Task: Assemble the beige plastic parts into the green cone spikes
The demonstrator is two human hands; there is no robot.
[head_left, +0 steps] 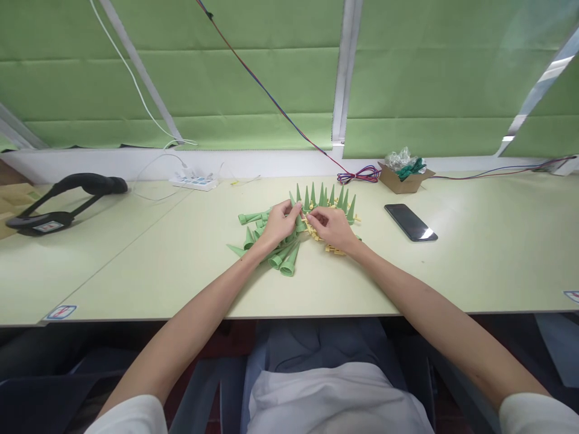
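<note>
My left hand [281, 222] is closed around a green pointed cone, whose tip rises above the fingers. Close beside it, the fingers of my right hand [332, 226] are pinched at a small yellow piece near that cone. Loose green cones [289, 263] with hollow bases lie in a pile under and left of my left hand. Behind both hands, several green cones [321, 196] stand upright in rows with yellow bits around their bases. More small yellow pieces [335, 249] lie below my right hand, partly hidden by it.
A black phone [411, 222] lies to the right. Behind it stands a small cardboard box [406, 182] with plastic and green material, beside coiled red-blue wire [359, 175]. A white power strip [193, 181] and a black headband-like device [67, 202] are on the left.
</note>
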